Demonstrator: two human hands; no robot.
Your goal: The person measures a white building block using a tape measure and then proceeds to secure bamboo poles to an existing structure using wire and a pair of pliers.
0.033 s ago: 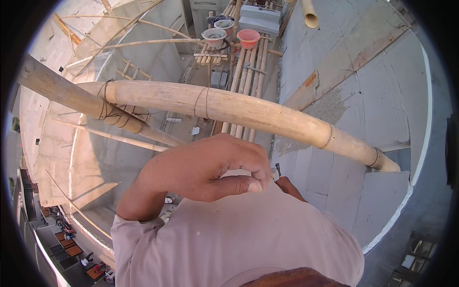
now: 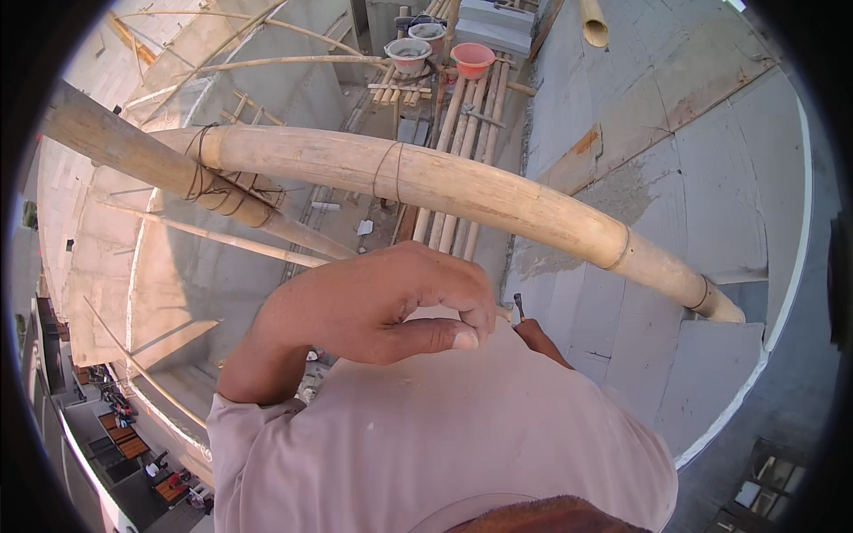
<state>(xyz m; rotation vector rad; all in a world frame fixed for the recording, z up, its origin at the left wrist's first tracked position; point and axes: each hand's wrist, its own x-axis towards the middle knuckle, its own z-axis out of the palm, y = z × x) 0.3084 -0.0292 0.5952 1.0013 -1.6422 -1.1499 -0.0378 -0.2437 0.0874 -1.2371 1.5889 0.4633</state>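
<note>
Left hand [image 2: 418, 306]: fingertips and thumb pressed together, nothing visible between. Right hand [image 2: 530, 334]: grip hidden, can't tell; loose hold could drop tool [image 2: 520, 305].

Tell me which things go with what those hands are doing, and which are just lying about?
Seemingly in use:
metal-tipped tool, at the mostly hidden right hand
(left hand: nothing visible held)

Just around:
tied bamboo pole
red tub
two pale buckets
grey blocks

Bamboo pole [image 2: 498, 204] beyond left hand [image 2: 378, 299]
</note>
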